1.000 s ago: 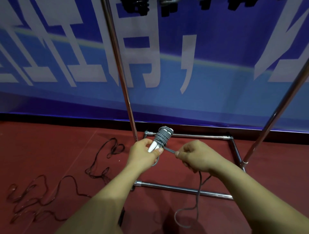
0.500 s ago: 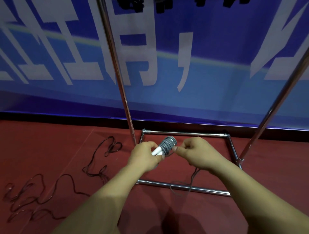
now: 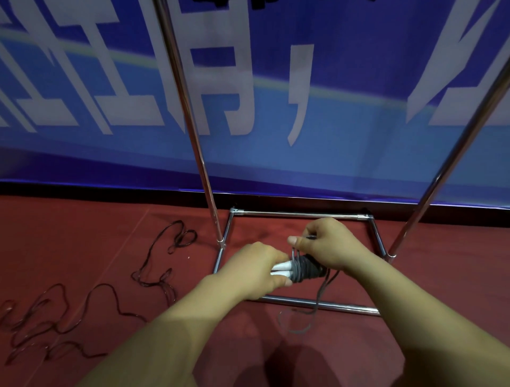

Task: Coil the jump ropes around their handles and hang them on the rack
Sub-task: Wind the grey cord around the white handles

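Note:
My left hand [image 3: 255,269] grips the white handles [image 3: 281,269] of a jump rope, which lie roughly level and point right. Grey cord is wound in a thick coil [image 3: 305,269] around them. My right hand [image 3: 329,244] pinches the cord just above the coil, and a loose tail [image 3: 317,301] hangs down to the floor. The chrome rack [image 3: 190,124] stands straight ahead, its base frame [image 3: 298,214] on the floor beneath my hands. A second, dark jump rope [image 3: 154,269] lies uncoiled on the red floor to the left.
A blue banner with white characters [image 3: 276,96] covers the wall behind the rack. The rack's right upright [image 3: 452,154] slants up toward the top right. Dark items hang at the very top edge [image 3: 265,2], barely in view.
The handles have swung from pointing up and away to lying level. My right hand has moved up and over the coil, carrying the cord round it. The hanging tail is shorter.

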{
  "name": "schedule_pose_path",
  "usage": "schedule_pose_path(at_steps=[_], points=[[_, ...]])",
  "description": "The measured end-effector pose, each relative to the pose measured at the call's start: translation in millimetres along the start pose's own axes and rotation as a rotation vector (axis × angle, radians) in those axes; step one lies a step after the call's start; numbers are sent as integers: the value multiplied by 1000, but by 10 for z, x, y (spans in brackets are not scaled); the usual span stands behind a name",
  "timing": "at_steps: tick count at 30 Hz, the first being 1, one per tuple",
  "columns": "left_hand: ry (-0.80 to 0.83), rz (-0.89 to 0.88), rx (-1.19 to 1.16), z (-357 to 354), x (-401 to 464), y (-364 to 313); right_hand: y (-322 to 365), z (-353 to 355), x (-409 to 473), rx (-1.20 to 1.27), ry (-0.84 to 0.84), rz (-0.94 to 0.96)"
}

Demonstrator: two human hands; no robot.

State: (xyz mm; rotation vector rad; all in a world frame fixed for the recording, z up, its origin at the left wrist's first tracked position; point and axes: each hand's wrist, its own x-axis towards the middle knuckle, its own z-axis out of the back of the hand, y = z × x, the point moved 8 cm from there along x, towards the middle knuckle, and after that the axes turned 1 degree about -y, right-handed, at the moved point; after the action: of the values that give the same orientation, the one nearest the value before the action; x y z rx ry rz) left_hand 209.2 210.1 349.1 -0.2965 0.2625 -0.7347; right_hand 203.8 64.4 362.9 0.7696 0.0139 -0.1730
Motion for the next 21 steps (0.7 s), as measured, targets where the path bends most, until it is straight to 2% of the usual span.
schedule_pose_path(at_steps=[5, 12, 17, 21], points=[[-4, -92, 35, 49, -79, -135, -46, 18, 39, 73, 53, 8], [-35, -77, 15, 156, -171, -187, -2, 34, 38, 227, 132, 34], [-6, -115, -144, 177, -262, -238, 3, -63, -18, 425, 330, 31], [70, -179, -402, 161, -318, -290, -79, -145, -53, 642, 484, -35]])
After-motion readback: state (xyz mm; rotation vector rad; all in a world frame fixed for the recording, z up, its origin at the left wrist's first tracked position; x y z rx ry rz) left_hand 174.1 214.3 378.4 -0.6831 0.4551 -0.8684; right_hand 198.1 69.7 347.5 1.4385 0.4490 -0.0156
